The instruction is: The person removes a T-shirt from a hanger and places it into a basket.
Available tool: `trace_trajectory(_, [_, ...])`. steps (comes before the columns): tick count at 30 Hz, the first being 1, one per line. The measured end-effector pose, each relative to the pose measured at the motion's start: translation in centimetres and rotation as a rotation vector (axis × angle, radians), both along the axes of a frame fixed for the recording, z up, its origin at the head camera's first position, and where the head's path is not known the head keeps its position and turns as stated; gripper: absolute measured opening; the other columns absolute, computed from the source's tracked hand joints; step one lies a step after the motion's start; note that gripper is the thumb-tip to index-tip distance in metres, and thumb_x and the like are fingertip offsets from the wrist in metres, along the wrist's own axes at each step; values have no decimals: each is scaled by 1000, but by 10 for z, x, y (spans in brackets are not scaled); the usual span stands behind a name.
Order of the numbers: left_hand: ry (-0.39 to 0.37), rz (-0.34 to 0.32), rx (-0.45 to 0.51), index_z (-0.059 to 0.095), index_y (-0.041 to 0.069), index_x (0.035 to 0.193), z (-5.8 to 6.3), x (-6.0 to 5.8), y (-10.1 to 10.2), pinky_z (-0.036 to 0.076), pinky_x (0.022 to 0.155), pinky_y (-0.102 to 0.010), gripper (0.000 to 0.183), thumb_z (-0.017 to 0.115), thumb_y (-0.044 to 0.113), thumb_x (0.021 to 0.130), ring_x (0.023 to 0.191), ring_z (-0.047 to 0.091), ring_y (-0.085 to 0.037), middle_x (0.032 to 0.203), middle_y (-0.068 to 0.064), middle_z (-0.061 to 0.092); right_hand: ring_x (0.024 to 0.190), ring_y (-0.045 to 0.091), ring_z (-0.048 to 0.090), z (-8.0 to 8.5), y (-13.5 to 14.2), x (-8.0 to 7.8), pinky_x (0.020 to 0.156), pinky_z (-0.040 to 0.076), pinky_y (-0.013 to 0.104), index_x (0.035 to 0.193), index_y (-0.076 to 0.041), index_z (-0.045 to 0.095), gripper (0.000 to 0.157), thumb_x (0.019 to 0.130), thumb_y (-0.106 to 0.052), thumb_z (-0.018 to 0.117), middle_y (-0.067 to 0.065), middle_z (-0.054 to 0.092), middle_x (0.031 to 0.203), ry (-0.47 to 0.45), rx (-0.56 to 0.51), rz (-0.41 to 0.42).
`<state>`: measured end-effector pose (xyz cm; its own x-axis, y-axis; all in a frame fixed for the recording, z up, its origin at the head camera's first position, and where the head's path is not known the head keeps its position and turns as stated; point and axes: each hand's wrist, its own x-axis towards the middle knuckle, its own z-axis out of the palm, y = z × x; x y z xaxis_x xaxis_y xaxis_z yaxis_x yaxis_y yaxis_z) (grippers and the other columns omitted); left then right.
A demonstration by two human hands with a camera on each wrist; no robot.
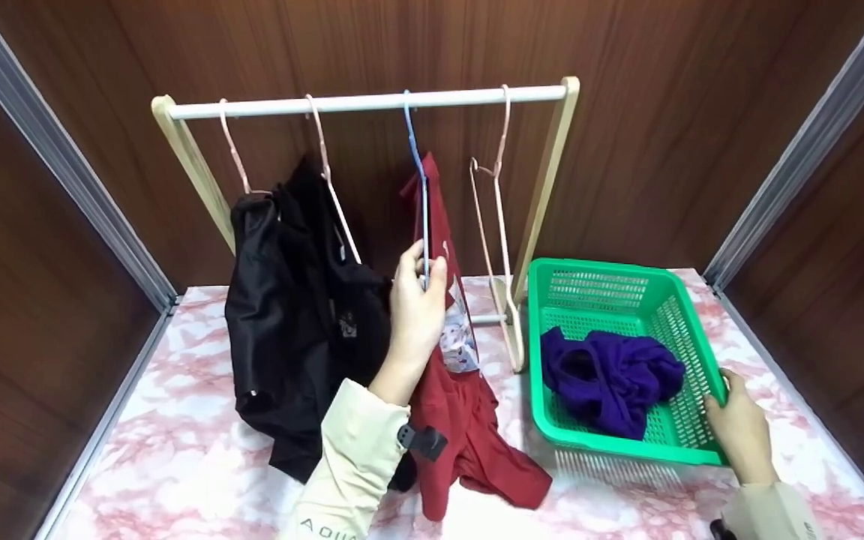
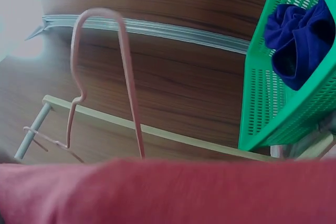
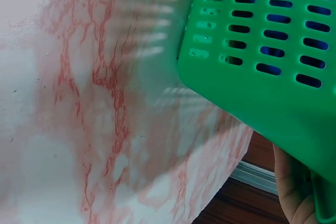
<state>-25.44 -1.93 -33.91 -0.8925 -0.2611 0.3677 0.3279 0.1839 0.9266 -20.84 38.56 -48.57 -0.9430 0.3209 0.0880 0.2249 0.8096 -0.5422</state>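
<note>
In the head view my left hand (image 1: 415, 307) pinches the lower part of a blue hanger (image 1: 425, 206) hooked on the rack's bar. A red garment (image 1: 466, 420) hangs from that hanger, its lower end spread on the tabletop; its fabric fills the bottom of the left wrist view. To the right, my right hand (image 1: 743, 431) grips the right rim of a green plastic basket (image 1: 534, 352), fingers curled over the edge. A crumpled purple garment (image 1: 627, 375) lies inside. The right wrist view shows the basket's perforated side (image 3: 252, 95) close up, with part of the hand below it.
The clothes rack has a white bar (image 1: 282, 106) and wooden legs. Black garments (image 1: 274, 330) hang on pink hangers at its left. A bare pink hanger (image 1: 503, 247) hangs between the red garment and the basket. Brown wood-grain walls (image 1: 702, 112) enclose the marbled tabletop (image 1: 169, 450).
</note>
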Motion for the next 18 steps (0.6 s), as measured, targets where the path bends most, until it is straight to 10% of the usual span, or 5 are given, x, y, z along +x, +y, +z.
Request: trace_trajectory(18, [-1, -18, 89, 49, -8, 133, -1, -5, -2, 45, 64, -15, 39, 48, 1, 95, 89, 60, -32, 113, -22, 59, 78, 49, 58, -2, 0, 0, 64, 45, 55, 140, 9, 28, 53, 94, -10, 46, 45, 51, 113, 0, 14, -11])
